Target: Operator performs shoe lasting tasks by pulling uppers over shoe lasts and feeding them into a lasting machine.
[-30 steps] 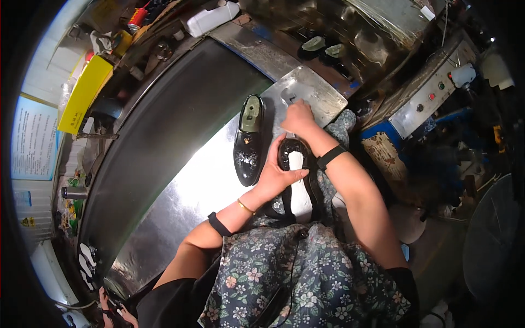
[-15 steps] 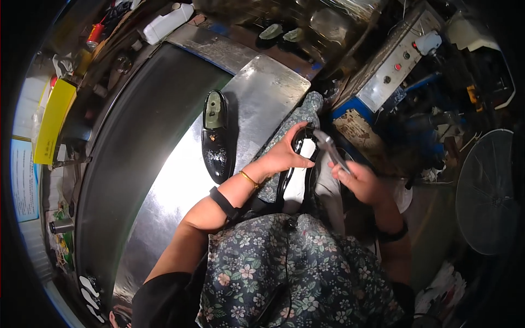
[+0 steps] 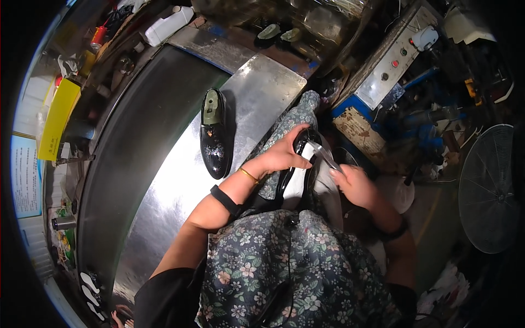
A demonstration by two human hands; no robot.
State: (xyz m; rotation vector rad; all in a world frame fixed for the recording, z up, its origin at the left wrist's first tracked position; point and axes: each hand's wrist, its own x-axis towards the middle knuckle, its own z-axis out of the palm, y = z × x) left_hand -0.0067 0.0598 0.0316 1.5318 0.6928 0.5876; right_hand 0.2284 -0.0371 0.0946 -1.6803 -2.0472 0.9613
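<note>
A glossy black shoe rests on my lap with its white underside up. My left hand is closed around its far, rounded end, with the thumb lying across the white surface. My right hand grips a slim silver metal hand tool, whose exact kind I cannot make out. The tool's tip meets or hovers over the shoe's far end, close to my left fingers; contact is unclear. To the left, a second black loafer stands upright on the metal sheet, a greenish insert inside and a small ornament on its front.
A dark curved conveyor belt runs along the left. Behind lie more shoes and a white jug. A control box with buttons stands at right, above a fan. Floral cloth covers my lap.
My right hand has brought the tool's tip down and left onto or over the shoe's far end. My left hand keeps its hold, and the loafer on the metal stays put.
</note>
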